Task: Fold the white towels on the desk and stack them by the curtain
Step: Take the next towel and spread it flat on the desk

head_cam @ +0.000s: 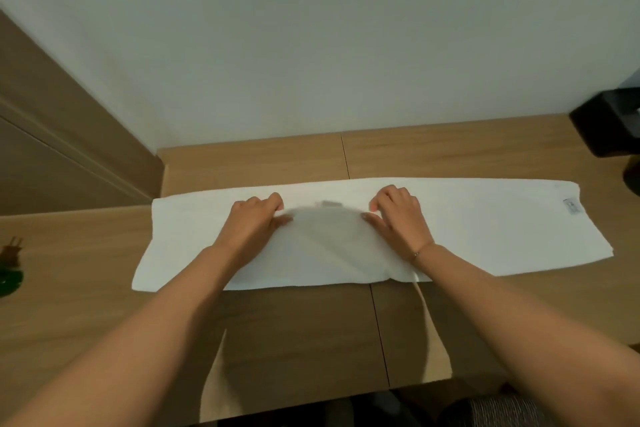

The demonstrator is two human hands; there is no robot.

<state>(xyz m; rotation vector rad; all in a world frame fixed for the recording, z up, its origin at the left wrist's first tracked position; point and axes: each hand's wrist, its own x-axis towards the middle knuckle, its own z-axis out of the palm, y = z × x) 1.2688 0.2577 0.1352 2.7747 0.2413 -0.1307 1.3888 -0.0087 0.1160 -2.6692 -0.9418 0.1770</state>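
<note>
A white towel (485, 225) lies on the wooden desk (104, 288) as a long strip running left to right, with a small label near its right end. Both of my hands rest on its middle. My left hand (254, 224) presses down with fingers curled and the thumb pointing inward. My right hand (398, 218) mirrors it a short way to the right. The cloth between them is blurred and bulges slightly. No curtain and no other towel is in view.
A black object (609, 128) stands at the desk's back right corner. A dark green thing with a plug-like part (10, 267) lies at the left edge. The white wall runs behind the desk. A patterned chair seat (502, 409) shows below the front edge.
</note>
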